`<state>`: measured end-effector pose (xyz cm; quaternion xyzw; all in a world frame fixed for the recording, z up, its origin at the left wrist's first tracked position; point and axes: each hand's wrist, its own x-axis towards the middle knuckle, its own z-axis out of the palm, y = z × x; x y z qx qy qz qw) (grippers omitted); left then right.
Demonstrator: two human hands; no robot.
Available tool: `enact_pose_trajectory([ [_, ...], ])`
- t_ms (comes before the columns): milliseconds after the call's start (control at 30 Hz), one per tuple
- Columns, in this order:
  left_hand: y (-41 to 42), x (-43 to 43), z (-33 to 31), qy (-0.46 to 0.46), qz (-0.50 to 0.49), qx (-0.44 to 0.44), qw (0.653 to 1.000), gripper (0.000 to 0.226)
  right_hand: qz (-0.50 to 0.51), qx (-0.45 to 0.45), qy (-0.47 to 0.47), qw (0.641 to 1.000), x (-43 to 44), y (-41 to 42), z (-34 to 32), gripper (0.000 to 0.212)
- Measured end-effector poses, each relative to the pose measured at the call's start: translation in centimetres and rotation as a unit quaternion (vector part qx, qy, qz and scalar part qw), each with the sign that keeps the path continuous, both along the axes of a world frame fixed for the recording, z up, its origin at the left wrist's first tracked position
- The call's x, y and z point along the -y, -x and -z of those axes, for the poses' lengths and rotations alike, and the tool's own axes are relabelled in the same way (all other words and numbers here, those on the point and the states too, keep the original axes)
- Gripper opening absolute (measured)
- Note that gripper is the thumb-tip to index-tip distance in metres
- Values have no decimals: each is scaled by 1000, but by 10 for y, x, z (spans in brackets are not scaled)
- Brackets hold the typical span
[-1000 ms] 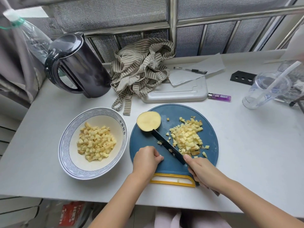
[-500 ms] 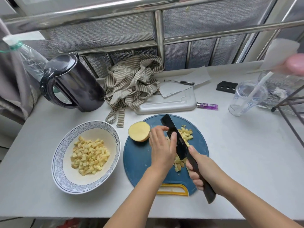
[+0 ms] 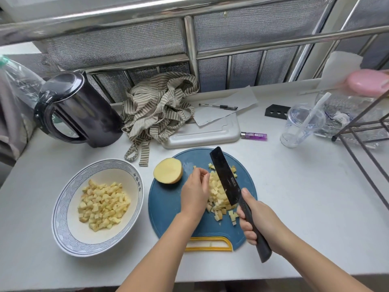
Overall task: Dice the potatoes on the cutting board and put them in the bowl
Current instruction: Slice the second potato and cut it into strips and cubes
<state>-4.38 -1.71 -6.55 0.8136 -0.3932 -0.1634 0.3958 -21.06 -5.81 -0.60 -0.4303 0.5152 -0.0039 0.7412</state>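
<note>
On the white counter (image 3: pixel 305 197), at near left, a wide patterned bowl (image 3: pixel 61 209) already holding a layer of potato cubes (image 3: pixel 103 205); just right of it, the round blue cutting board (image 3: pixel 166 209). Over the board's right half, a black knife (image 3: pixel 226 178), tip pointing far, blade tilted with its flat against the right flank of the diced pile (image 3: pixel 219 199). Right hand (image 3: pixel 260 220) wrapped firmly round the handle at the near end. Left hand (image 3: pixel 194 194) loosely cupped, grasping nothing visible, its side pressed to the pile's left flank, dice thus squeezed between palm and blade. Looks like the gather-and-transfer step: next, probably slide the blade under, lift with the load pinned, carry left over the rim and tip in, keeping level against spills. Left of the cupped hand and apart from it, an uncut half potato (image 3: pixel 168 173), cut face up, yet to be diced. By the right knuckles, a few stray cubes (image 3: pixel 231 216).
</note>
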Motion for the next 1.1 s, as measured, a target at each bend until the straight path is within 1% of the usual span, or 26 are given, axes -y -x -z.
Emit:
enact_pose_trajectory([
  [100,-11,-5,-5,-22,10,2,1000,17,-9,-5,13,1000,1,2,5,58],
  [167,-12,-9,-8,-26,33,-31,999,20,-21,-8,24,999,0,2,7,59],
  [233,-8,-12,-11,-18,58,-72,996,19,-31,-4,29,999,-2,2,8,59],
  [333,-1,-13,-16,-14,90,-110,990,16,-31,6,22,999,-5,-3,7,60],
  [433,-2,-13,-20,-28,92,-142,985,14,-19,18,5,1000,-5,-5,6,60],
  [467,-5,-14,-20,-45,96,-133,985,13,-12,21,-2,1000,-5,-4,6,60],
  [533,-11,-15,-19,-111,123,-52,985,14,1,24,-13,1000,-4,0,5,60],
  [567,-13,-16,-19,-134,132,-8,982,17,2,23,-11,1000,-3,3,6,60],
  [600,-15,-17,-19,-138,131,16,982,21,-4,20,-4,1000,-3,5,7,60],
  [667,-19,-19,-25,-125,107,31,986,21,-22,12,9,1000,-3,7,9,59],
  [733,-27,-18,-32,-114,76,32,990,14,-48,2,19,999,-4,11,13,59],
  [833,-41,-16,-38,-119,64,49,990,9,-111,-14,27,993,-2,19,18,59],
  [867,-46,-16,-38,-127,71,55,988,3,-134,-18,29,990,-1,22,18,58],
  [900,-51,-17,-37,-143,79,59,985,11,-158,-22,32,987,2,27,19,57],
  [967,-60,-19,-37,-191,104,58,974,41,-212,-31,41,976,11,35,19,56],
  [1000,-63,-21,-37,-204,117,62,970,49,-241,-35,44,969,16,39,18,56],
  [1033,-66,-21,-38,-202,131,69,968,50,-272,-41,49,960,22,43,18,57],
  [1100,-69,-21,-39,-182,154,89,967,39,-333,-58,64,939,32,49,18,58],
])
